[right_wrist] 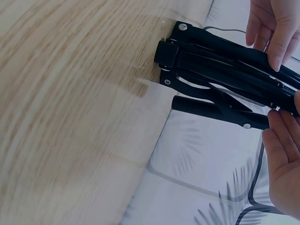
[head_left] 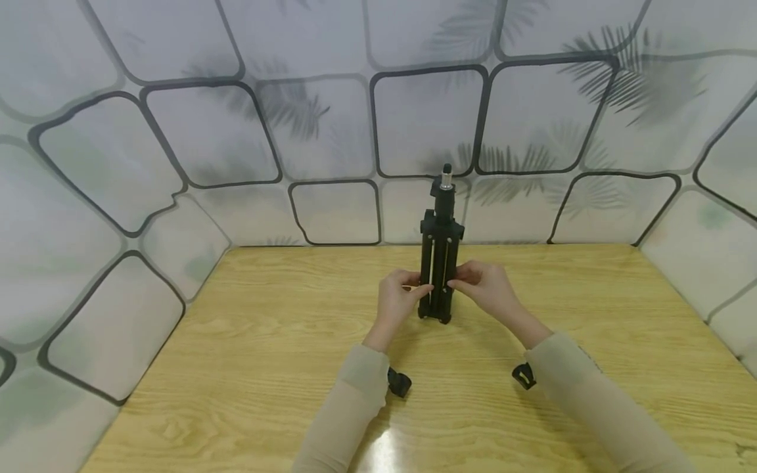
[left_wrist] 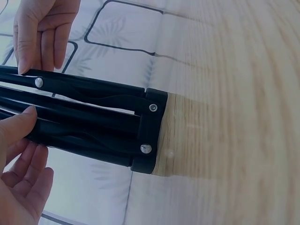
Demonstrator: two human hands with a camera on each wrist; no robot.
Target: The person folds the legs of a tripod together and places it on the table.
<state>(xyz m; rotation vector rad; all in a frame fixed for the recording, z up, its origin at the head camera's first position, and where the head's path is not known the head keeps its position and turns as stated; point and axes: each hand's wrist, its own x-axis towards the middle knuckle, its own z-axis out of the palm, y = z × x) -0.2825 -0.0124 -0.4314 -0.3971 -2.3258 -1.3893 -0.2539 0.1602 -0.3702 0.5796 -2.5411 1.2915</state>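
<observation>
A black folded tripod stand (head_left: 439,230) is upright on the wooden table, its silver-and-black top stud pointing up. My left hand (head_left: 397,299) pinches its left leg between thumb and fingers, low on the stand. On the opposite side my right hand (head_left: 487,289) pinches the right leg at about the same height. The legs lie nearly parallel, close to the centre column. In the right wrist view one leg tube (right_wrist: 201,107) sits slightly apart from the rest, its end free. Silver rivets (left_wrist: 146,149) show at the bottom joint in the left wrist view.
The wooden table (head_left: 266,341) meets a patterned cloth backdrop (head_left: 331,131) behind and at the sides. Small black pieces are beside my forearms: a wrist strap end (head_left: 399,383) at the left and a buckle-like piece (head_left: 523,375) at the right.
</observation>
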